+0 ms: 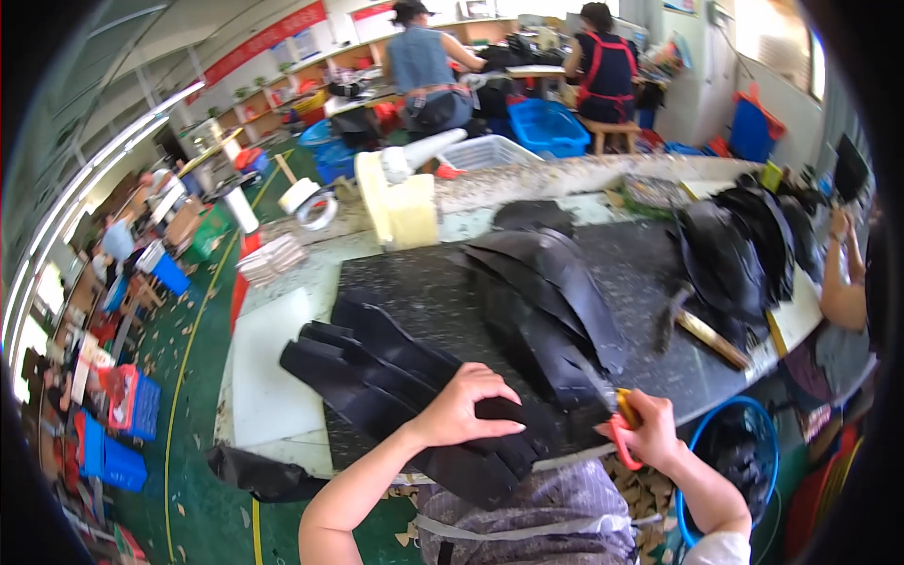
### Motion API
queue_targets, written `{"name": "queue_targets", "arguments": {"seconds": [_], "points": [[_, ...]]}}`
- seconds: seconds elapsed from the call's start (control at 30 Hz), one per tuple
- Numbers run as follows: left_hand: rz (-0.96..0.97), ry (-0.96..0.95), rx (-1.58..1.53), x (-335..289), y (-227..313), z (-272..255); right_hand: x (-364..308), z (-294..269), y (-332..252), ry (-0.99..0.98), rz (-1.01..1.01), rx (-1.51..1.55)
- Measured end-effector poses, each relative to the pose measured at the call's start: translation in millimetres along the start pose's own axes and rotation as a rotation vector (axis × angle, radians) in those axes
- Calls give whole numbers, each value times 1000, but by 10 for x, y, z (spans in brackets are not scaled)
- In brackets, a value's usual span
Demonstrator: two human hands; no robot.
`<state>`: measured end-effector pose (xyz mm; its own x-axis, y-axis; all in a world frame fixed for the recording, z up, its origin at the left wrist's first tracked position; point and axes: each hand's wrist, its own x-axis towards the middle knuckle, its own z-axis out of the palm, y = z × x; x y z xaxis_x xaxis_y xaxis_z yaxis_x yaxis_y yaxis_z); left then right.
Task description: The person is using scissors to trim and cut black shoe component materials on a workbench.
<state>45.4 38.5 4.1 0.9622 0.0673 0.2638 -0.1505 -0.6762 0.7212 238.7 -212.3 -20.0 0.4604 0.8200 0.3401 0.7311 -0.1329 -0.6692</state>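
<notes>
1. Black, leather-like pieces make a fanned stack (381, 377), which lies from 9 to 10 o'clock of the left hand (461, 407), and also partly under it.
2. The left hand rests on the near end of this stack. Its thumb stands apart from the fingers, with black material between; whether they pinch a piece, I cannot tell.
3. The right hand (652, 428), at 3 o'clock of the left one, has its fingers closed around the handles of the orange-handled scissors (618, 433). The blades point toward 11 o'clock and are blurred, close to the lower end of a second black pile (556, 311).
4. This second pile is at 1 o'clock of the left hand, upon a dark speckled board (405, 278).
5. A hammer (713, 341) with wooden handle lies at 1 o'clock of the right hand; beyond it, at 12 o'clock of the hammer, a third black pile (725, 250) is standing.
6. A white board (271, 377) lies at 9 o'clock of the left hand, and a blue-rimmed tub (742, 400) is at 4 o'clock of the right hand.
</notes>
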Motion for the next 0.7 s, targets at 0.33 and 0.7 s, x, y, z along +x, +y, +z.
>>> {"name": "queue_targets", "arguments": {"seconds": [0.33,0.7], "points": [[219,197,648,-448,-301,-276,44,-86,30,63,82,4],[-261,713,372,-338,-1624,-1922,1123,-171,150,230,59,221]]}}
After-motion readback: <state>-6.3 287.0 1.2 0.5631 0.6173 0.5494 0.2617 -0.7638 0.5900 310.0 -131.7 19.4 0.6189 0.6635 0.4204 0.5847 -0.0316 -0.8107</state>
